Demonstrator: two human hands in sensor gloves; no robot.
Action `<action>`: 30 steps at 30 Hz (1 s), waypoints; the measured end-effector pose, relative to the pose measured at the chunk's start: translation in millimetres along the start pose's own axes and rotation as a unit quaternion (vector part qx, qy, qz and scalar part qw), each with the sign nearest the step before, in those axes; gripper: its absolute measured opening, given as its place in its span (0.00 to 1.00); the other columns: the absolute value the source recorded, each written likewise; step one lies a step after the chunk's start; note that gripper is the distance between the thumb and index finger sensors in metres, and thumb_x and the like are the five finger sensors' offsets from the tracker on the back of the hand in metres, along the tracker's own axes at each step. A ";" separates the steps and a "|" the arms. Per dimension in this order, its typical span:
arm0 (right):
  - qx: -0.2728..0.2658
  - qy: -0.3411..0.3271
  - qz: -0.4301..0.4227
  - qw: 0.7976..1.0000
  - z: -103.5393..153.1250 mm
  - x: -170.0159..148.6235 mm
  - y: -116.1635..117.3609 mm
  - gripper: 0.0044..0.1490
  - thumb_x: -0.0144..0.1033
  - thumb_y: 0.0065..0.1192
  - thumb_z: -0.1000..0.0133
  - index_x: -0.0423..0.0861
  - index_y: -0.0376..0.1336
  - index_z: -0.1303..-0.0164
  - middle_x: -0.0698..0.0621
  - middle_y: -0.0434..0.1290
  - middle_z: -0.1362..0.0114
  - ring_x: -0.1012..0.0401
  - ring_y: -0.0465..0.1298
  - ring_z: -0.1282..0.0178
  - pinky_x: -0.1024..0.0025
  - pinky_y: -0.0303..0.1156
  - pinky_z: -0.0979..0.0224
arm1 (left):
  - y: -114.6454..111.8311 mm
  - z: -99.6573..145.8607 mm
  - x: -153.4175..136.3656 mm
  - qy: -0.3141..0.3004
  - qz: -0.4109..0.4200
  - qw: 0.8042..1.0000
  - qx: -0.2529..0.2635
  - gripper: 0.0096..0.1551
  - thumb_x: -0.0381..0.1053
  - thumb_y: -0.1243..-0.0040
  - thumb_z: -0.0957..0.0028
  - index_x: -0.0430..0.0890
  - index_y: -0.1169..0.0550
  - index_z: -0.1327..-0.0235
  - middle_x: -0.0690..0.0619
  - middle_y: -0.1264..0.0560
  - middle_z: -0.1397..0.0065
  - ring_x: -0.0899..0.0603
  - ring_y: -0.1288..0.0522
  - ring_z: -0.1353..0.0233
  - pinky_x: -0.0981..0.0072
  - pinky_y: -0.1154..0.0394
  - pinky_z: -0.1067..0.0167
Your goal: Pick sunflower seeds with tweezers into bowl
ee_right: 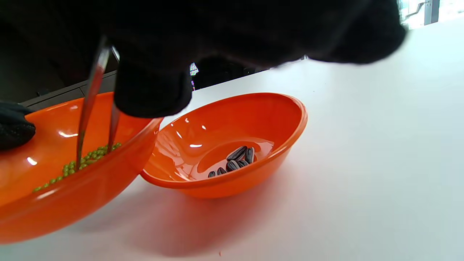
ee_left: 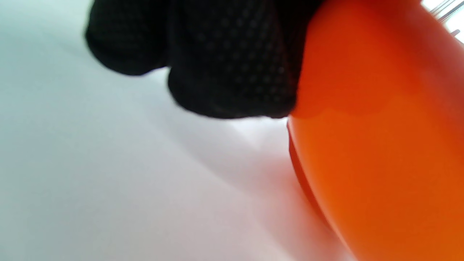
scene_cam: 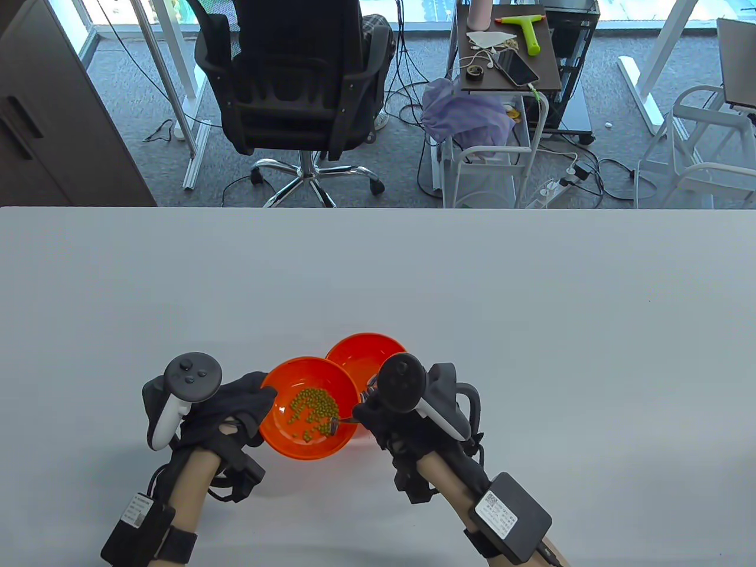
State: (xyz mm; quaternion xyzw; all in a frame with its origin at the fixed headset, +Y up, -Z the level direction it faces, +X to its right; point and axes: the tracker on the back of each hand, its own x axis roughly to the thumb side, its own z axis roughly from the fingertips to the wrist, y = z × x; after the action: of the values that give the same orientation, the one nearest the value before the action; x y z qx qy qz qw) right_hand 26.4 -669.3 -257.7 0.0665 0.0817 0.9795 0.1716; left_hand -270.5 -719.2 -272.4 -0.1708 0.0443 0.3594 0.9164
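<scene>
1. Right hand (scene_cam: 407, 413) grips the tweezers (ee_right: 95, 105), fingers closed round the upper shanks; the two prongs stand slightly apart at their lower ends, nothing visibly caught between them

2. Tweezer tips sit down among the green beads (scene_cam: 312, 409) in the near bowl (scene_cam: 277, 437), at that bowl's right side in the table view. No seed is discernible in this pile in any view

3. Left hand (scene_cam: 236, 407) holds the near bowl by its left rim, fingers curled over the edge; the left wrist view shows gloved fingertips (ee_left: 232, 72) against the outer wall. The bowl appears tipped, its right rim riding over the edge of the far bowl (ee_right: 282, 105)

4. Sunflower seeds (ee_right: 237, 157): a small cluster lies at the bottom of the far bowl, touching one another. Striped, elongated; the two clearest lie with long axes running roughly from bowl centre toward its far wall, the rest too foreshortened to call

5. Key relation: the far bowl lies beyond and to the right of the tweezer tips, just beside the near bowl. The right hand is the nearer one and largely covers it from above

6. Tweezer long axis: steep, near upright, tips leaning slightly toward the left hand

7. Judgement: any seed in the beads would best be taken across its narrow width, then carried a short way right and away
</scene>
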 end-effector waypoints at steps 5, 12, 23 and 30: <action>0.002 0.011 0.032 0.999 3.5 6.5 1.9 0.24 0.57 0.72 0.59 0.51 0.86 0.76 0.65 0.81 0.80 0.64 0.81 0.83 0.63 0.82 0.60 | -2.0 0.0 1.8 -0.003 -0.007 1.000 -0.002 0.27 0.56 0.39 0.49 0.46 0.19 0.39 0.48 0.12 0.64 0.50 0.13 0.74 0.54 0.14 0.61; -0.001 0.016 0.056 0.998 4.6 10.5 6.1 0.24 0.58 0.72 0.59 0.51 0.86 0.75 0.65 0.81 0.80 0.64 0.81 0.83 0.63 0.82 0.60 | -4.9 0.2 4.2 -0.007 -0.011 1.000 -0.006 0.27 0.56 0.39 0.49 0.46 0.19 0.39 0.48 0.12 0.64 0.49 0.13 0.74 0.54 0.14 0.61; -0.010 -0.008 0.031 0.999 2.8 11.8 14.1 0.24 0.58 0.72 0.59 0.51 0.86 0.75 0.65 0.81 0.80 0.64 0.81 0.83 0.63 0.82 0.59 | -5.7 0.6 5.0 -0.008 -0.016 1.000 -0.004 0.27 0.56 0.39 0.49 0.46 0.19 0.39 0.48 0.12 0.64 0.49 0.13 0.74 0.54 0.14 0.61; -0.012 -0.014 0.011 1.000 1.3 9.8 16.0 0.23 0.57 0.73 0.60 0.51 0.86 0.77 0.65 0.81 0.80 0.63 0.81 0.83 0.63 0.82 0.59 | -5.5 1.3 5.2 -0.007 -0.014 1.000 -0.003 0.27 0.56 0.39 0.49 0.46 0.19 0.39 0.48 0.12 0.64 0.49 0.13 0.74 0.54 0.14 0.62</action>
State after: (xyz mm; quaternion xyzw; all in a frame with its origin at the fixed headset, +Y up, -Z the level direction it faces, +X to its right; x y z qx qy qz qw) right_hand 12.2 -680.6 -252.5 0.0792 0.0667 0.9812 0.1628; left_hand -263.1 -719.1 -270.7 -0.1712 0.0342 0.3474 0.9213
